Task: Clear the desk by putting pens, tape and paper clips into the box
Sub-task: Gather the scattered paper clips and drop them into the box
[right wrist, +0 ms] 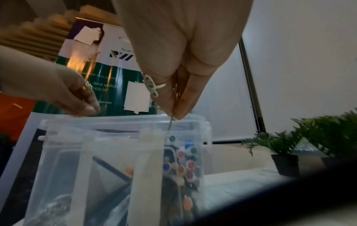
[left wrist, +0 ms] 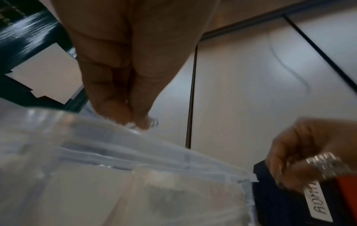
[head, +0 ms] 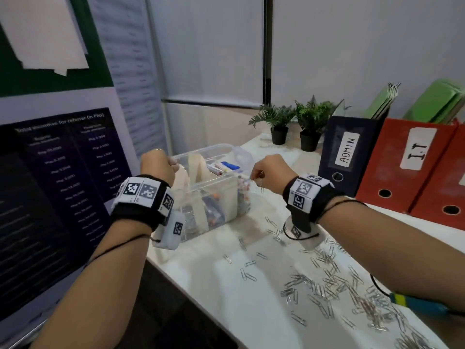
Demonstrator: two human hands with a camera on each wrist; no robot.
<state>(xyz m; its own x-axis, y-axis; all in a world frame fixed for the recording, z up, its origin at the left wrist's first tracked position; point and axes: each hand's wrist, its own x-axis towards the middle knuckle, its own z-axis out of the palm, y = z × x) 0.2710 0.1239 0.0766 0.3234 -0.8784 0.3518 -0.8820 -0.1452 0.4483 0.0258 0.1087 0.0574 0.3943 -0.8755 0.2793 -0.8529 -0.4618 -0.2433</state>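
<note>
two hands (head: 157,163) (head: 268,172) pinching clips, one box (head: 214,197)

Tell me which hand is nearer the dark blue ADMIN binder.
Right. The right hand, pinching paper clips, hangs beside the dark blue ADMIN binder; the left hand is over the clear plastic box's far side.

The right hand (right wrist: 183,61) pinches a paper clip (right wrist: 172,120) hanging just above the clear box (right wrist: 63,152); the left hand (right wrist: 63,91) hovers beside it, fingertips pinched.
</note>
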